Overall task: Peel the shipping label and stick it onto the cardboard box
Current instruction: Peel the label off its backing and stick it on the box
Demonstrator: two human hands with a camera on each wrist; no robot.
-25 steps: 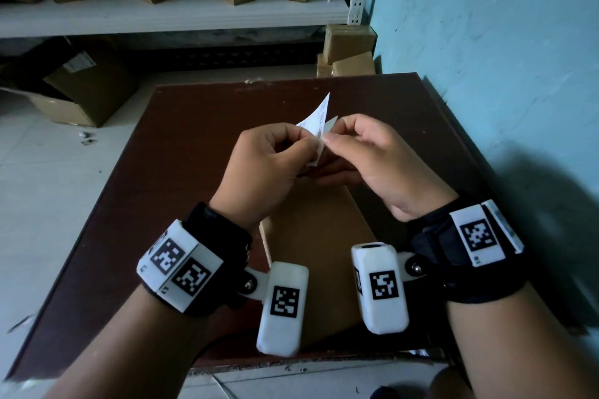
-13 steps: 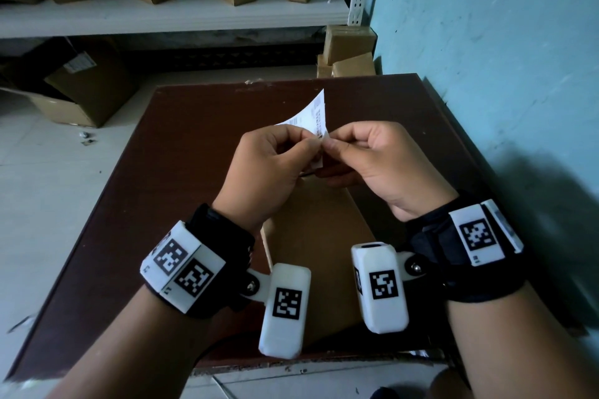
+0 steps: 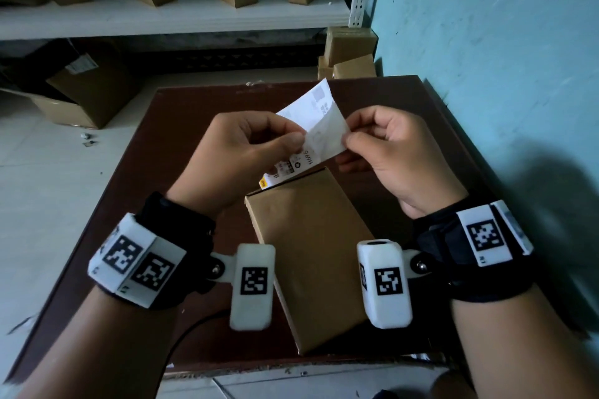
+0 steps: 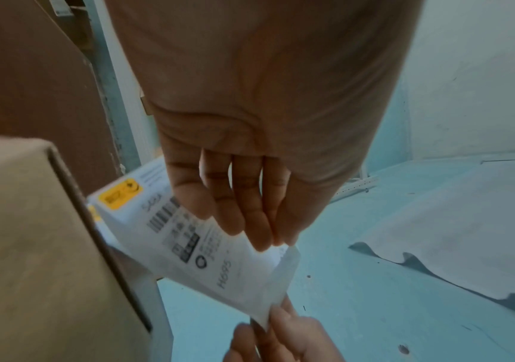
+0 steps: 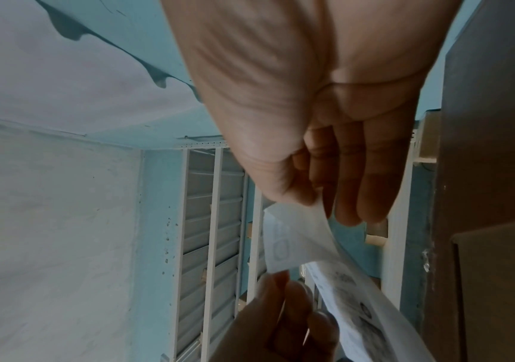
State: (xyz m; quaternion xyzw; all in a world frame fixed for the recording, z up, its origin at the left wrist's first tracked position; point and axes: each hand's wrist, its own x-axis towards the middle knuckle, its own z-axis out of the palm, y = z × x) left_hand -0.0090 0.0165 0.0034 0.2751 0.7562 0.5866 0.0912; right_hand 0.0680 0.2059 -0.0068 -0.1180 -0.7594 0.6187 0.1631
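A white shipping label (image 3: 285,168) with barcode, "H695" and a yellow mark hangs above the far end of the plain cardboard box (image 3: 311,253), which lies flat on the dark brown table (image 3: 136,204). My left hand (image 3: 296,142) pinches the printed layer (image 4: 194,235) between thumb and fingers (image 4: 250,220). My right hand (image 3: 348,139) pinches the corner of a paler sheet (image 3: 319,120) that lifts away from it. In the right wrist view that sheet (image 5: 296,235) curves down from my right fingers (image 5: 358,200). The box (image 4: 33,245) sits just below the label.
A teal wall (image 3: 486,74) runs close along the table's right side. Behind the table a white shelf (image 3: 162,19) carries several small cartons, two more (image 3: 350,52) are stacked by the corner, and an open carton (image 3: 81,91) lies on the floor at left.
My hands have drawn apart, left toward me and right outward. The two layers of the label have separated much further, and more of the box shows between my wrists.
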